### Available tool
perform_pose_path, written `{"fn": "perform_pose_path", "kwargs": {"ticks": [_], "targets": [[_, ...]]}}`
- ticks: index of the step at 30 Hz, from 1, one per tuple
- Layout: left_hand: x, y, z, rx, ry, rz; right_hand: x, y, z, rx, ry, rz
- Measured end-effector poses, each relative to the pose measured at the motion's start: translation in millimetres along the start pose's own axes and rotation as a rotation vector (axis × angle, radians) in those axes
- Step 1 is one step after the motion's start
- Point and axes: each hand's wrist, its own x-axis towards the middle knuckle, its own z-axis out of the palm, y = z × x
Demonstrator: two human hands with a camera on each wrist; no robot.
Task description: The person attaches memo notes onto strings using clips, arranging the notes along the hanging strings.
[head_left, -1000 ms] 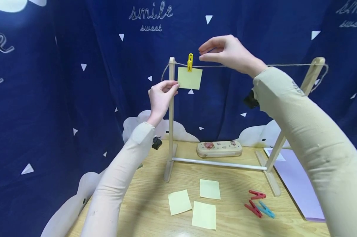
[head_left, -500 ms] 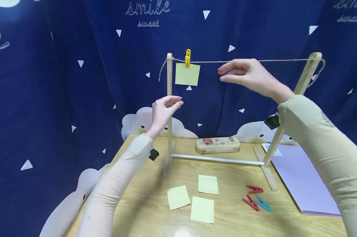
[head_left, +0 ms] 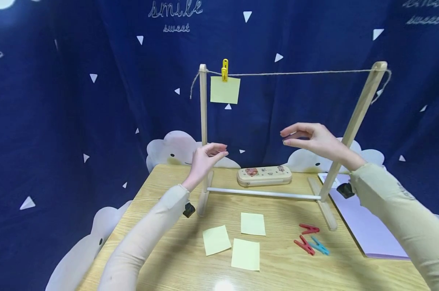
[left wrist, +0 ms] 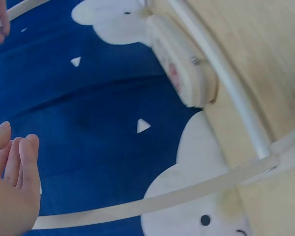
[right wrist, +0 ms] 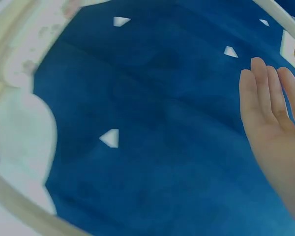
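Note:
A yellow clothespin clips a pale yellow sticky note to the twine near the left post of a wooden stand. Below that note, my left hand is in the air by the left post, its fingers loosely bent and holding nothing. My right hand hovers under the twine, left of the right post, also with nothing in it. On the table lie three more sticky notes. Two red clothespins and a blue clothespin lie to their right.
A cream pencil case lies at the back, behind the stand's white crossbar. Along the right side is a purple folder. A dark blue curtain hangs behind the wooden table.
My left hand has let go of the hanging note's corner and moved down. The right hand has dropped from beside the yellow clothespin and moved right. The note stays hanging.

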Motion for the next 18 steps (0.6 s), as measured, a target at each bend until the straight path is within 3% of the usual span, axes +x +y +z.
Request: {"fn": "perform_pose_path", "kwargs": {"ticks": [8,13,18], "targets": [[-18.2,-16.1,17.5,-0.008,-0.056,-0.064,-32.4,46,22,0.018,-0.040,0.026],[-28.3,-28.4,30.0,-0.017,-0.112,-0.056,-54.7,72,37,0.067,-0.043,-0.010],[-38.6,-42.5,42.6,0.014,-0.194,-0.054,-76.5,93,54,0.093,-0.071,0.022]]}}
